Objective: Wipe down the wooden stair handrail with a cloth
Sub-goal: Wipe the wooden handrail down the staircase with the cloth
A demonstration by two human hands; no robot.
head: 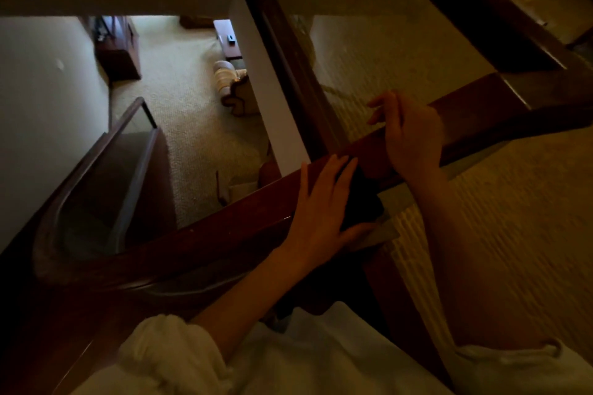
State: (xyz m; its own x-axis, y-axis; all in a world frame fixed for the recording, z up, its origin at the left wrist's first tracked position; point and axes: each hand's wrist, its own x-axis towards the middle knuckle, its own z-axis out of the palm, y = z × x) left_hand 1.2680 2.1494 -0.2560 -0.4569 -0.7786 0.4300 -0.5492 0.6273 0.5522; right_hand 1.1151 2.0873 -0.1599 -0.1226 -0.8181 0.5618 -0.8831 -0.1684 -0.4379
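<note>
A dark wooden handrail (224,228) crosses the view from lower left to upper right. My left hand (324,202) lies flat on it with straight fingers, pressing a dark cloth (362,199) onto the rail; the thumb lies along the cloth's near edge. My right hand (407,128) rests on the rail further up to the right, its fingers relaxed and reaching over the far edge, holding nothing that I can see. The scene is dim.
Behind the rail a glass panel shows the carpeted stairs (401,74). A white post (266,90) and another dark rail (288,51) run up to the top. Below left are a lower railing (128,144), beige carpet and furniture (118,48).
</note>
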